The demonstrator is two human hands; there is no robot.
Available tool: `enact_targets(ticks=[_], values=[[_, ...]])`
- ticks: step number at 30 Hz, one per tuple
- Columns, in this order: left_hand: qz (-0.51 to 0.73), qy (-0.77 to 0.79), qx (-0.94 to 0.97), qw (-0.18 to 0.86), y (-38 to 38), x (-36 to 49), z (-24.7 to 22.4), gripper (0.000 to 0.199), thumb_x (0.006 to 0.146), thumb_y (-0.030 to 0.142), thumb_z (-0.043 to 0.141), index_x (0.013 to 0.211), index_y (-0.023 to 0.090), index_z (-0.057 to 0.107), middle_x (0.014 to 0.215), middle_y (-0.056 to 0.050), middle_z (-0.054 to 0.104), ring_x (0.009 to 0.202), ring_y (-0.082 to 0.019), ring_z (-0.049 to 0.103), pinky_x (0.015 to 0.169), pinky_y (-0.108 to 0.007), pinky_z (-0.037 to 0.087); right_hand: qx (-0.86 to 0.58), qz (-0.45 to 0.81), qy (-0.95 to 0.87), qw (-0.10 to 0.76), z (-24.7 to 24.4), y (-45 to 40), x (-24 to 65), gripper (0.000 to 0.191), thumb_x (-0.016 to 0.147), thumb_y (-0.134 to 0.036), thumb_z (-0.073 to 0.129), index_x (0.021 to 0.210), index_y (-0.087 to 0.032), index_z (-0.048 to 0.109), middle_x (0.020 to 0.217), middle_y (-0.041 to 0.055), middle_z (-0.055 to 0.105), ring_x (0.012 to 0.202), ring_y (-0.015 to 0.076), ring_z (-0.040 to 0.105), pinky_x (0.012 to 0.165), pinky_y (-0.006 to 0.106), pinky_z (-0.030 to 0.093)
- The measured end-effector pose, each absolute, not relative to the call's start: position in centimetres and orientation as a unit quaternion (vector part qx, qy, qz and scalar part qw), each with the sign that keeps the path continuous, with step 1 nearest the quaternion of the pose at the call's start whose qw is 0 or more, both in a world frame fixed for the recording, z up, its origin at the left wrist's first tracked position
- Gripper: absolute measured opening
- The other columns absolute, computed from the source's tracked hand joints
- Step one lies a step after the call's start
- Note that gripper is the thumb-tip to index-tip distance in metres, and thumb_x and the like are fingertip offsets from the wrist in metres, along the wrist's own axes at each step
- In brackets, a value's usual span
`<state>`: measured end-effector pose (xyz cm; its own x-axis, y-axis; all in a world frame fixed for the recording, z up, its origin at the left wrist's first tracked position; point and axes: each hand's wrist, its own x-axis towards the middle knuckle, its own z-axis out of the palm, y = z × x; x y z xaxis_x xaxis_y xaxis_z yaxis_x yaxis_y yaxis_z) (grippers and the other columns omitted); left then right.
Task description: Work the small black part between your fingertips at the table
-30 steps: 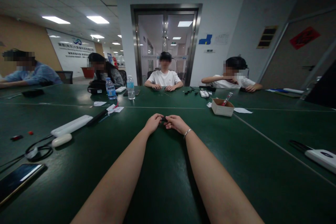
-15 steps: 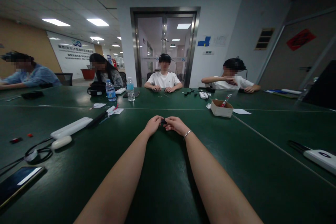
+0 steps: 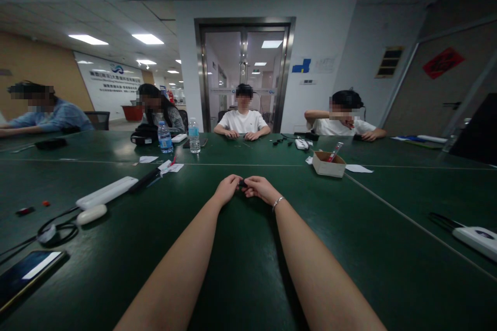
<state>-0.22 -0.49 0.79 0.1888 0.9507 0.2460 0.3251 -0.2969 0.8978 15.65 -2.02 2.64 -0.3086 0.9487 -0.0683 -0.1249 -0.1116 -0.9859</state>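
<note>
Both of my arms reach forward over the green table (image 3: 248,248). Between the fingertips of my left hand (image 3: 227,189) and my right hand (image 3: 262,189) is a small black object (image 3: 242,183), too small to tell its kind. My left hand pinches its left end, and my right hand, with a silver bracelet (image 3: 277,202) at the wrist, pinches its right end. The fingers of both hands are closed and partly cover it.
To the left lie a phone (image 3: 29,275), coiled black cable (image 3: 58,232), a white oval case (image 3: 91,214) and a long white device (image 3: 106,192). Two water bottles (image 3: 194,135) and an open box (image 3: 329,165) stand farther off. Several people sit across the table.
The whole view has shifted slightly, so things appear a little lower. My hands keep the same pinch on the small black object. The person at far right has moved a raised hand slightly.
</note>
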Motion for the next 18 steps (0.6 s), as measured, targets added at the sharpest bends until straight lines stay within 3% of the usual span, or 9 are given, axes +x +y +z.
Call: enact_targets(ticks=[8, 18], values=[[0.434, 0.469, 0.666, 0.384, -0.73, -0.08, 0.91, 0.026, 0.077, 0.022, 0.043, 0.094, 0.017, 0.062, 0.078, -0.003, 0.06, 0.066, -0.012, 0.053, 0.06, -0.022, 0.041, -0.403, 0.621, -0.514, 0.433, 2.43, -1.92, 15.76, 0.005, 0.089, -0.009, 0.051, 0.089, -0.006, 0.055, 0.065, 0.0097, 0.064, 0.046, 0.0097, 0.059, 0.048, 0.018, 0.054], [0.453, 0.449, 0.666, 0.388, -0.56, -0.19, 0.63, 0.026, 0.08, 0.021, 0.042, 0.099, 0.015, 0.059, 0.07, -0.001, 0.055, 0.062, -0.011, 0.05, 0.057, -0.021, 0.039, -0.363, 0.625, -0.532, 0.442, 2.42, -2.15, 16.1, 0.013, 0.083, -0.004, 0.059, 0.094, -0.01, 0.055, 0.069, 0.0038, 0.063, 0.05, 0.0089, 0.06, 0.05, 0.019, 0.055]])
